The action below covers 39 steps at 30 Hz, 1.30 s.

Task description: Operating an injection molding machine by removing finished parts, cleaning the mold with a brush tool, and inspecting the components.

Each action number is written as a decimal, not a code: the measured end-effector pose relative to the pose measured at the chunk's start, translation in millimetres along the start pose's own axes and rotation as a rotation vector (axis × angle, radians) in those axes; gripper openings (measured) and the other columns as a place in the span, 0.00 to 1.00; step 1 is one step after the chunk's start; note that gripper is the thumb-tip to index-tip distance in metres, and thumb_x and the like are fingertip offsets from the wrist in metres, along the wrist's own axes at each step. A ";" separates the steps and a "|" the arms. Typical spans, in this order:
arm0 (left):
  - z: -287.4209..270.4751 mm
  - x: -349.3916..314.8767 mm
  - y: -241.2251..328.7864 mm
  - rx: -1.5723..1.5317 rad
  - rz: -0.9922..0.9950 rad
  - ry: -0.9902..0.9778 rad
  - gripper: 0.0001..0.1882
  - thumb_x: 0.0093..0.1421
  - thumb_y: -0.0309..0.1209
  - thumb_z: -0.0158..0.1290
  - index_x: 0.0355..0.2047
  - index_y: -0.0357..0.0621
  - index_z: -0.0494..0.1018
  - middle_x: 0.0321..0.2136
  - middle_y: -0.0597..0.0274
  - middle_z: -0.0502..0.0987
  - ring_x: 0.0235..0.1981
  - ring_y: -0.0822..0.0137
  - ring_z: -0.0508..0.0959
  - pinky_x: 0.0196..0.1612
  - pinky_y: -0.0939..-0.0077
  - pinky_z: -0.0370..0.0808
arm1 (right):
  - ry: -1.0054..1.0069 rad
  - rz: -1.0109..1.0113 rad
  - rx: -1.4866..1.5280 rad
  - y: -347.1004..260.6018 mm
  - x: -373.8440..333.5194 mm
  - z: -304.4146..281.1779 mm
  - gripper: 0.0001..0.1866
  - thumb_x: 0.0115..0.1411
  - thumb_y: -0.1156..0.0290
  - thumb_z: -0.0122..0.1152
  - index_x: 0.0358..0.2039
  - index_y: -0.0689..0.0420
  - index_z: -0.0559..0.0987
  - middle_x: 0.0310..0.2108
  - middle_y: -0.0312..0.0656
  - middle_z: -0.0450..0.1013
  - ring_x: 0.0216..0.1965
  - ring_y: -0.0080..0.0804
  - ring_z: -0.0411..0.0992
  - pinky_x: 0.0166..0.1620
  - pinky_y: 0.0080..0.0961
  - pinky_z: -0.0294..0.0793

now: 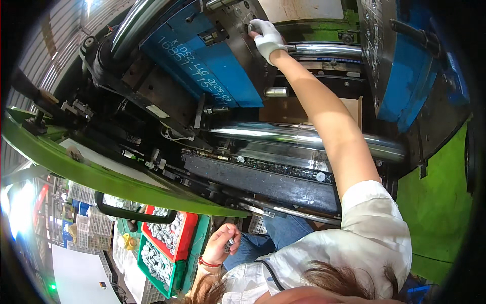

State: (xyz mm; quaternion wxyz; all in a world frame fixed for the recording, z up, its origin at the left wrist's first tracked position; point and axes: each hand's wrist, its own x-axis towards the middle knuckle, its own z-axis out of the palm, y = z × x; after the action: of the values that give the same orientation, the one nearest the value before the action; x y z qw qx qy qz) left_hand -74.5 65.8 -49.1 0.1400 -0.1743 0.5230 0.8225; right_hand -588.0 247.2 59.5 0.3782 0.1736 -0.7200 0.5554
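L grip, bare, is curled closed round a few small grey pcs, low over the person's lap, just off the R edge of the red tray. Fingers cover most of those pcs, so can't tell which way they point or how their long axis lies.

R grip, in a white glove, is up at the steel plate, fingertips near the plate's R edge; can't tell from here if they're pinching smth or just touching. Plate's long axis runs toward the person, near end slanting a bit R; its face looks R, to the opposite blue block. Another blue mould block w/ pale handwriting backs the plate on its L.

Shiny lower bar lies L–R under the forearm; upper bar, same dir., is by the R wrist. Loose disc sits nr the R end of the dark ledge.

Green tray is at the red one's near edge, both heaped w/ similar pcs. Green guard curves past beyond; its black handle juts over the red tray's far end.
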 end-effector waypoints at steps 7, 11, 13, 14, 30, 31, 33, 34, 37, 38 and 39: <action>-6.5 -2.0 -2.4 -0.036 0.003 -0.027 0.07 0.67 0.33 0.44 0.37 0.43 0.66 0.27 0.61 0.69 0.19 0.73 0.66 0.18 0.82 0.63 | 0.010 -0.234 0.008 11.1 6.9 -1.0 0.16 0.55 0.71 0.60 0.46 0.48 0.76 0.48 0.44 0.71 0.48 0.47 0.70 0.51 0.34 0.69; -5.3 2.6 -6.0 -0.036 -0.017 -0.036 0.07 0.66 0.33 0.45 0.37 0.43 0.67 0.26 0.61 0.68 0.19 0.73 0.66 0.18 0.82 0.63 | -0.037 -0.223 0.034 12.8 11.2 -3.1 0.17 0.54 0.72 0.60 0.46 0.48 0.77 0.47 0.43 0.72 0.48 0.46 0.70 0.51 0.33 0.70; -4.8 3.1 -7.3 -0.039 -0.015 -0.043 0.07 0.66 0.33 0.45 0.37 0.43 0.67 0.26 0.61 0.68 0.19 0.73 0.66 0.18 0.82 0.63 | -0.041 -0.240 -0.022 7.0 11.8 -6.9 0.18 0.54 0.77 0.57 0.47 0.52 0.77 0.48 0.42 0.72 0.49 0.41 0.70 0.54 0.29 0.69; -4.8 2.9 -7.4 -0.030 -0.011 -0.037 0.07 0.66 0.34 0.45 0.37 0.43 0.67 0.26 0.61 0.68 0.19 0.73 0.66 0.18 0.82 0.63 | -0.072 -0.229 -0.059 3.2 10.6 -8.5 0.19 0.54 0.80 0.56 0.48 0.54 0.77 0.48 0.41 0.73 0.50 0.39 0.71 0.55 0.27 0.68; 43.9 49.4 26.9 0.197 0.451 -0.073 0.27 0.59 0.47 0.55 0.50 0.45 0.61 0.25 0.65 0.69 0.18 0.75 0.66 0.18 0.83 0.64 | -0.381 -0.397 0.039 -96.9 -89.5 -68.0 0.14 0.58 0.65 0.53 0.43 0.53 0.78 0.43 0.47 0.73 0.49 0.46 0.69 0.55 0.37 0.67; 47.2 56.0 31.5 0.140 0.484 -0.044 0.27 0.59 0.48 0.55 0.51 0.46 0.61 0.26 0.66 0.69 0.19 0.75 0.65 0.19 0.83 0.64 | -0.742 -0.300 0.248 -111.3 -119.6 -79.6 0.15 0.59 0.61 0.54 0.42 0.55 0.78 0.42 0.47 0.74 0.47 0.45 0.71 0.53 0.36 0.69; 53.7 66.3 40.0 0.053 0.506 0.005 0.27 0.59 0.48 0.55 0.52 0.48 0.62 0.28 0.68 0.69 0.21 0.76 0.64 0.22 0.83 0.64 | -1.169 -0.350 0.496 -136.8 -172.2 -88.6 0.22 0.58 0.51 0.58 0.45 0.55 0.77 0.43 0.47 0.74 0.47 0.41 0.72 0.51 0.34 0.70; 57.1 71.2 44.1 0.011 0.507 0.015 0.27 0.59 0.48 0.55 0.54 0.50 0.62 0.31 0.69 0.70 0.22 0.76 0.65 0.24 0.84 0.64 | -1.253 -0.368 0.570 -145.2 -192.6 -95.7 0.23 0.56 0.53 0.61 0.46 0.55 0.76 0.42 0.47 0.73 0.48 0.42 0.71 0.52 0.33 0.69; 70.1 76.1 49.0 0.062 0.589 0.066 0.30 0.59 0.48 0.54 0.57 0.49 0.62 0.37 0.69 0.72 0.24 0.79 0.66 0.24 0.87 0.64 | -1.319 -0.333 0.433 -158.3 -222.3 -100.8 0.18 0.53 0.59 0.62 0.42 0.55 0.77 0.41 0.46 0.73 0.46 0.46 0.70 0.50 0.37 0.68; 74.2 76.6 50.3 0.062 0.583 0.059 0.30 0.59 0.48 0.55 0.57 0.49 0.62 0.37 0.69 0.73 0.23 0.79 0.66 0.24 0.87 0.64 | -1.288 -0.303 0.438 -159.4 -225.1 -102.0 0.18 0.52 0.60 0.62 0.41 0.54 0.77 0.41 0.46 0.73 0.45 0.46 0.70 0.50 0.37 0.68; 77.9 76.3 51.3 0.061 0.576 0.053 0.30 0.59 0.48 0.55 0.57 0.48 0.62 0.37 0.69 0.73 0.23 0.79 0.66 0.24 0.87 0.64 | -1.264 -0.348 0.435 -160.0 -224.6 -102.5 0.17 0.51 0.60 0.63 0.41 0.54 0.77 0.41 0.45 0.73 0.45 0.46 0.70 0.50 0.37 0.68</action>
State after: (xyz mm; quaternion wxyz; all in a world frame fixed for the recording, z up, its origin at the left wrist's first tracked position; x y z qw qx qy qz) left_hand -175.3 119.0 -10.0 -0.1079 -0.0359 0.5788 0.8075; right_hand -297.9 252.7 10.8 -0.0739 0.6492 -0.6360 0.4107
